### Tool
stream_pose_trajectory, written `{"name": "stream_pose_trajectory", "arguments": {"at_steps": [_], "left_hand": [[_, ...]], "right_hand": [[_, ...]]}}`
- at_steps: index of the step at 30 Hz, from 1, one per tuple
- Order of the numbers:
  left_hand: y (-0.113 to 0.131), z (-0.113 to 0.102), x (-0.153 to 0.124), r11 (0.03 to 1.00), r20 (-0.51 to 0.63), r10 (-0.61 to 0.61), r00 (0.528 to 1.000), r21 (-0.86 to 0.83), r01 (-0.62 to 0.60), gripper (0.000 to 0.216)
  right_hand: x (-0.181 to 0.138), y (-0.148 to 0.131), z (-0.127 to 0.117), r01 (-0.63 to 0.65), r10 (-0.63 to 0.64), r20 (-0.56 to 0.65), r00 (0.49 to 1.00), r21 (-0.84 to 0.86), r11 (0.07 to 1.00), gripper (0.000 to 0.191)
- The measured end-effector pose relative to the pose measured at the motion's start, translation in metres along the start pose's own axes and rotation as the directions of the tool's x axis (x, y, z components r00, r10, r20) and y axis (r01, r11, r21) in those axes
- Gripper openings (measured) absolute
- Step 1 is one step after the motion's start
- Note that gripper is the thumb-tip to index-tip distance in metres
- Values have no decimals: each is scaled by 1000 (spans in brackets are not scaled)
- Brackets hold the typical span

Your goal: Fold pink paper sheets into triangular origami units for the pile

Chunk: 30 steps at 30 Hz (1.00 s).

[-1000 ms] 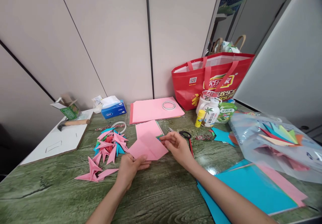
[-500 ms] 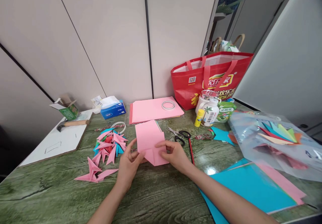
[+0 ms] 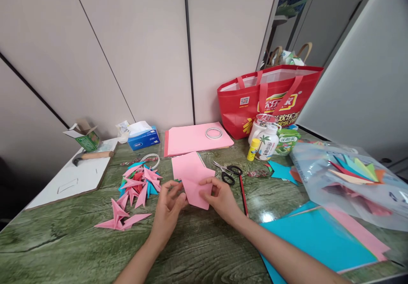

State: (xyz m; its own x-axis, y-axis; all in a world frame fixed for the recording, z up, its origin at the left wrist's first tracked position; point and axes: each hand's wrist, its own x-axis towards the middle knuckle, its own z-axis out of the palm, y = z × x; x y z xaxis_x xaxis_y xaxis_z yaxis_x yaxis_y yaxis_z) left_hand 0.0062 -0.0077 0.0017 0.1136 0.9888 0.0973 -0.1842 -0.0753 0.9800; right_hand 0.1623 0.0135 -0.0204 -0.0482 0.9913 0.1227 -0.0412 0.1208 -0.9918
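Observation:
A folded piece of pink paper (image 3: 195,192) is held up between my hands at the middle of the table. My right hand (image 3: 221,199) pinches its right side between thumb and fingers. At its left edge, the curled fingers and thumb of my left hand (image 3: 170,205) hold the paper; some fingertips are hidden behind it. Just beyond lies a small stack of pink sheets (image 3: 185,165), partly covered by the held piece. Folded pink paper pieces (image 3: 117,218) rest left of my left hand, beside a heap of pink, blue and red ones (image 3: 140,183).
Scissors (image 3: 228,173) and a red pencil (image 3: 243,197) lie right of the stack. A glue stick (image 3: 253,149), a white bottle (image 3: 268,143) and a red bag (image 3: 234,109) stand behind. Blue sheets (image 3: 318,241) and a plastic bag (image 3: 309,160) are at right; a hammer (image 3: 92,156) lies left.
The held pink paper has turned and tilted, its fold now facing differently. My left hand has shifted slightly along its left edge. The right hand keeps its pinch.

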Motion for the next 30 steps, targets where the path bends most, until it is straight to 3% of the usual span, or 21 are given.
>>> {"name": "stream_pose_trajectory", "arguments": {"at_steps": [3,5,9,16,21,24,30], "left_hand": [[-1,-4,1,984,5,-6,1000,180,5,16],[-4,-7,2,966,-9,-42,999,254,43,22],[-10,-13,5,968,-78,-76,994,233,93,37],[-9,-14,7,987,-143,-77,987,131,96,42],[-3,-11,5,986,-111,-82,990,139,97,46],[-1,-9,5,980,-117,-47,992,185,68,45],[-1,-6,2,962,-98,-26,995,267,52,34]], "right_hand": [[0,1,0,36,-36,14,999,-68,997,20],[-1,-1,0,69,-64,43,997,-127,990,19],[-2,-6,1,111,-87,141,986,-177,978,22],[-5,-7,0,176,-151,266,952,-72,982,37],[-7,-5,0,169,-143,277,950,-72,983,18],[-5,-6,-1,144,-114,264,958,-94,985,19],[-4,-6,3,132,-114,120,986,-157,979,17]]}}
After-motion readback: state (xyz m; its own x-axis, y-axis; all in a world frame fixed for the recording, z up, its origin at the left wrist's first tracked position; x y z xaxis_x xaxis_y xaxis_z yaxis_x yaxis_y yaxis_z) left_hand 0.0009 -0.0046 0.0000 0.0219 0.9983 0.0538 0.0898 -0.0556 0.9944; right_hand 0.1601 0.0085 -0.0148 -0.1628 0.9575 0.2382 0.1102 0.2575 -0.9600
